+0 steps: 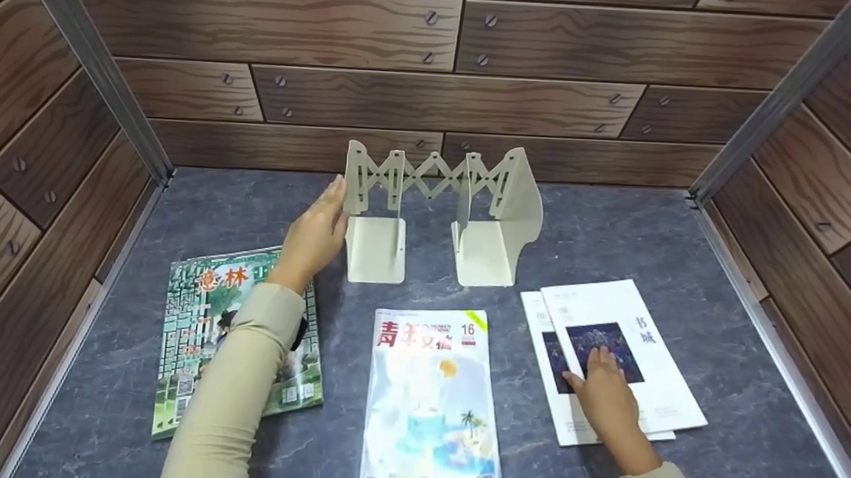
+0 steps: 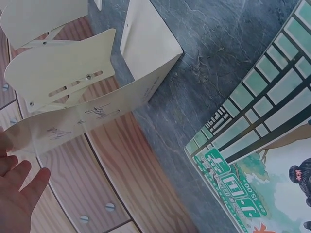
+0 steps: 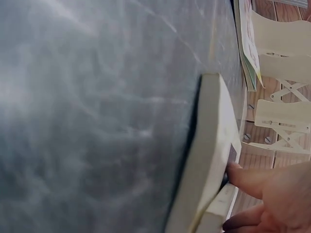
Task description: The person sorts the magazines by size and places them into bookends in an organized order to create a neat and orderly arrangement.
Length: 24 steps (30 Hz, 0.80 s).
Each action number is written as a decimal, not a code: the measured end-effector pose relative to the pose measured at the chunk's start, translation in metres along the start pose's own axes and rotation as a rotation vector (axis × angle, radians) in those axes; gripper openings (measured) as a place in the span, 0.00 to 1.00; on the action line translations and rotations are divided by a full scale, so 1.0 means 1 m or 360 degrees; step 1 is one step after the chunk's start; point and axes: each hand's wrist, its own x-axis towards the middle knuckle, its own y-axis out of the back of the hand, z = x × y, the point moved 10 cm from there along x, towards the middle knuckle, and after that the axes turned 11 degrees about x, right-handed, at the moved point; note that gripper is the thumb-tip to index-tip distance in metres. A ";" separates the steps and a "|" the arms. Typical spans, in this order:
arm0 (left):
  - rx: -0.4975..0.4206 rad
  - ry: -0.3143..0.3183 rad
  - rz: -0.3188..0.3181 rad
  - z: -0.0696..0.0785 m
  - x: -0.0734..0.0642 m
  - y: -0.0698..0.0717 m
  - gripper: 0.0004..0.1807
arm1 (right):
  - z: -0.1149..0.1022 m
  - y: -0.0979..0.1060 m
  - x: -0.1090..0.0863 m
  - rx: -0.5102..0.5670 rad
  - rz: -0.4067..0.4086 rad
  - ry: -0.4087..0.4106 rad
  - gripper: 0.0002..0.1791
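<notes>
A cream expandable bookend (image 1: 487, 254) with a zigzag lattice stands at the back middle. My left hand (image 1: 315, 236) lies along the outer face of its left end plate (image 2: 97, 116), fingers extended and fingertips by the plate's edge. On the right, my right hand (image 1: 611, 402) rests on two overlapping white books (image 1: 664, 387) with dark square pictures, its fingers laid over the upper cover. The right wrist view has the thumb near the edge of the stacked books (image 3: 206, 150); part of that hand is cut off.
Below my left forearm lies a green magazine pile (image 1: 291, 378), partly covered by the sleeve. A pale blue magazine (image 1: 426, 409) with red lettering sits at the front middle. Wood-patterned walls (image 1: 357, 31) enclose the grey marbled tabletop (image 1: 349, 338) at the back and sides.
</notes>
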 end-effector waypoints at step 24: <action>0.0002 -0.0001 0.0039 0.003 -0.001 0.001 0.29 | 0.014 0.028 -0.005 -0.0154 -0.0047 -0.0135 0.13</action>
